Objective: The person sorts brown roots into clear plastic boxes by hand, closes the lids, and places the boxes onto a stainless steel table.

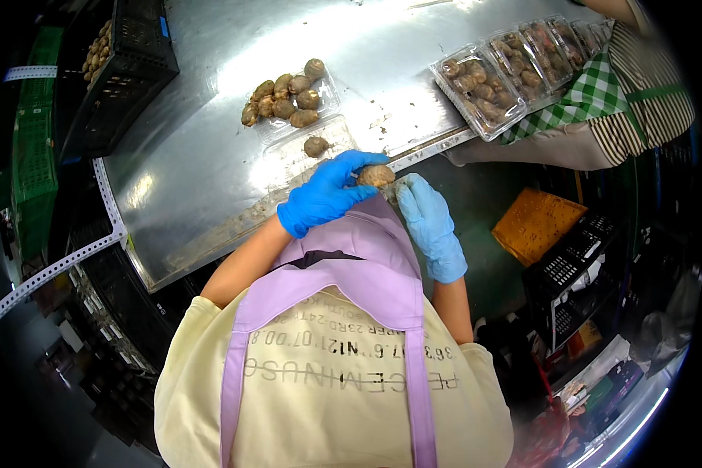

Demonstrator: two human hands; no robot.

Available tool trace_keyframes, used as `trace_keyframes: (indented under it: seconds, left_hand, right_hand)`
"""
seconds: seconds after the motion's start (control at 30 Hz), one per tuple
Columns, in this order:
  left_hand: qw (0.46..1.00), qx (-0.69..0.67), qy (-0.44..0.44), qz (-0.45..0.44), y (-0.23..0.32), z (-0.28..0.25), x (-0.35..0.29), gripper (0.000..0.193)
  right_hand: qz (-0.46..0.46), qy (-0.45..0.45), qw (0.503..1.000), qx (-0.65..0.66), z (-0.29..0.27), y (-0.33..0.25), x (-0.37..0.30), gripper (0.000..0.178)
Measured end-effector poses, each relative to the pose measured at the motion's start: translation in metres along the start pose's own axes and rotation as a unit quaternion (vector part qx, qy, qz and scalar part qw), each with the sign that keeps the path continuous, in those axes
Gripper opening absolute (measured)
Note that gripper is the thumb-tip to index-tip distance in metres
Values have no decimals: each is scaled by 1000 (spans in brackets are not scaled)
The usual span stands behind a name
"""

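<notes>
My left hand [331,189], in a bright blue glove, holds a brown taro [376,176] between thumb and fingers at the table's front edge. Close beside the taro is my right hand [423,210] in a paler blue glove, its fingers curled together; whether anything is inside them is hidden. Beyond my left hand lies a clear plastic lid [337,132] with a single taro [316,147] on it. The clear tray [329,94] joined to it carries a pile of several taros [285,86].
Filled clear packs [480,87] stand in a row at the right, beside a person in a green checked apron [600,90]. A black crate [136,70] with tubers stands at the left. An orange crate [537,225] and black baskets [571,261] are low at the right.
</notes>
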State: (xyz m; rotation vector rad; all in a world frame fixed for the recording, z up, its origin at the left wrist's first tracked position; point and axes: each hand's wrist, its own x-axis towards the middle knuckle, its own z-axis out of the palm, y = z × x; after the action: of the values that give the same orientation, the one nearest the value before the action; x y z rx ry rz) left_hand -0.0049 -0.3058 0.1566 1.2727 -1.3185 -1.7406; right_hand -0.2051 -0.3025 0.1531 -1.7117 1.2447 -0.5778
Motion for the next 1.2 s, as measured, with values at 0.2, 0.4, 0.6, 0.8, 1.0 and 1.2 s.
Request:
trace_keyframes:
  seconds: [0.2,0.4,0.6,0.8,1.0,1.2]
  left_hand:
    - [986,143,14,79,0,2,4,42]
    - [972,196,8,131,2,2,6,42]
    - [957,242,-1,161,10,14,4,42]
    - [957,238,-6,165,16,23,9,43]
    - [995,-69,-72,6,14,29,14,40]
    - [995,52,-49,70,12,32,14,43]
  right_hand:
    - [20,-2,999,44,8,5,0,20]
    - [25,7,999,40,11,8,3,22]
    - [5,26,999,39,1,8,-5,18]
    - [-26,71,996,-50,-4,16,-9,16]
    - [91,70,932,345,-3,12,-20,17]
    - [69,70,960,261,-5,13,-21,18]
